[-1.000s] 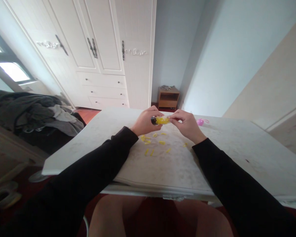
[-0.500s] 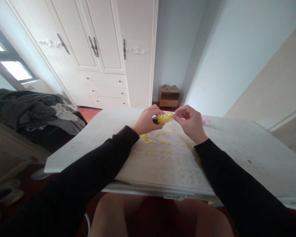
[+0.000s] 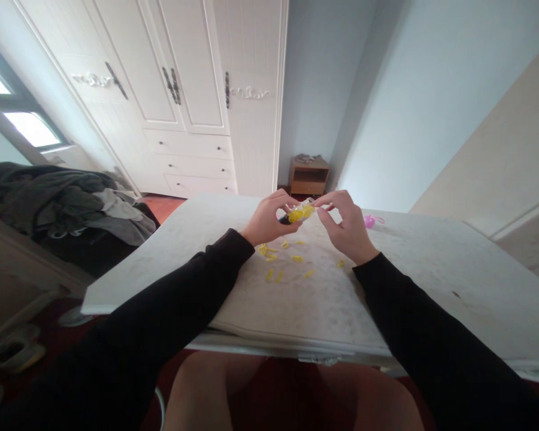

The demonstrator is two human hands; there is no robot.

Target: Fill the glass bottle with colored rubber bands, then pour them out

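My left hand [image 3: 267,220] is closed around a small clear bottle [image 3: 302,212] with a black end and yellow pieces inside. The bottle lies tilted, its clear end toward the right. At that end are the thumb and forefinger of my right hand [image 3: 347,226], bent close together; whatever is between them is too small to make out. Below my hands, several yellow loops, which look like rubber bands [image 3: 297,258], are scattered on the table. A small cluster of them [image 3: 264,250] lies nearest my left wrist.
The pale stained table [image 3: 269,311] reaches right up to my legs. A pink object [image 3: 372,221] with a loop lies beyond my right hand. Dark clothes [image 3: 63,203] are heaped at the left. A white wardrobe [image 3: 197,72] and a small wooden nightstand [image 3: 309,176] stand behind.
My right fingertips have shifted slightly and parted a little at the bottle's end. The bottle has turned a bit in my left hand, so more of its clear end shows.
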